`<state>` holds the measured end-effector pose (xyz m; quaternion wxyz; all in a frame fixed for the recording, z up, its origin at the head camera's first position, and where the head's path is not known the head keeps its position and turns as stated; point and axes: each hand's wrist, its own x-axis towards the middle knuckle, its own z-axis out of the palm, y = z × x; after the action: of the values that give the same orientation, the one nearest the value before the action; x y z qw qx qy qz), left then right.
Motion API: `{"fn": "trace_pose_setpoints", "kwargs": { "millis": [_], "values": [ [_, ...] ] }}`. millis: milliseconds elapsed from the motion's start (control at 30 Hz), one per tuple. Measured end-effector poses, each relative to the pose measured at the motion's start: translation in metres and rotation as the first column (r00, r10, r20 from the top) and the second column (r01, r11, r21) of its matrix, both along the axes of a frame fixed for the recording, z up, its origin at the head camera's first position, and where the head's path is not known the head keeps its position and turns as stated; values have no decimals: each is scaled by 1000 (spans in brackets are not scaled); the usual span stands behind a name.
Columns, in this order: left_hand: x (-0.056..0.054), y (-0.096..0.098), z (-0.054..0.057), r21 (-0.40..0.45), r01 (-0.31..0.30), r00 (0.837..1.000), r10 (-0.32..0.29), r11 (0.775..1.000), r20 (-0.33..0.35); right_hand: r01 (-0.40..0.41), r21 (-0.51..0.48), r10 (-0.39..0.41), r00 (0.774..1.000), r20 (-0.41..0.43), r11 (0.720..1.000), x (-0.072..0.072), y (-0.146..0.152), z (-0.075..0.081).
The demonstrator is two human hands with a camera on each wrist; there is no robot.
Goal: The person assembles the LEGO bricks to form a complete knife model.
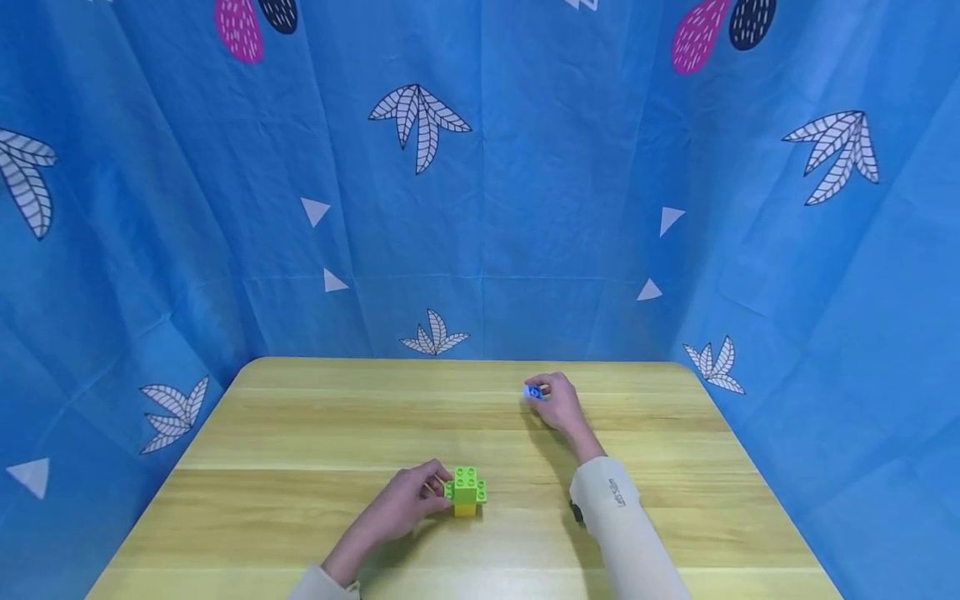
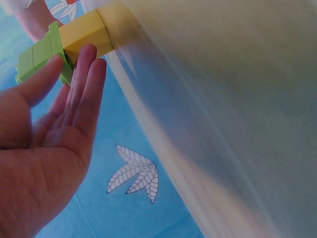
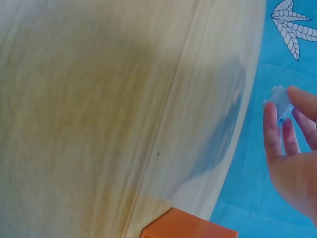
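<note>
My left hand [image 1: 405,502] pinches the left side of a small toy-brick stack [image 1: 466,483] between thumb and fingers. The stack has studded lime-green bricks over a yellow brick [image 2: 88,33], which stands on the table. Farther back and to the right, my right hand [image 1: 558,404] pinches a small pale brick [image 1: 534,392] with a blue marking, held above the tabletop. Seen from the right wrist, that brick [image 3: 281,101] sits between thumb and fingertips, its studs facing away from the palm.
The wooden table [image 1: 300,417] has rounded far corners. Blue patterned curtain [image 1: 525,208] hangs behind it and on both sides. An orange block-like thing [image 3: 188,225] shows at the bottom of the right wrist view.
</note>
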<state>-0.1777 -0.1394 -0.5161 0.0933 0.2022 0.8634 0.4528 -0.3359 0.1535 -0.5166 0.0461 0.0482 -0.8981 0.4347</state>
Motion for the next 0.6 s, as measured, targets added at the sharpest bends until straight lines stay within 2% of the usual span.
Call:
{"fn": "trace_pose_setpoints", "kwargs": {
  "millis": [333,600],
  "values": [
    [0,1,1,-31,-6,1000,6,999,7,-39,-44,36,996,-77,998,3,-7,3],
    [1,0,2,-12,-1,1000,1,1000,13,-65,-126,61,997,-40,990,11,-11,11]
  ]
}}
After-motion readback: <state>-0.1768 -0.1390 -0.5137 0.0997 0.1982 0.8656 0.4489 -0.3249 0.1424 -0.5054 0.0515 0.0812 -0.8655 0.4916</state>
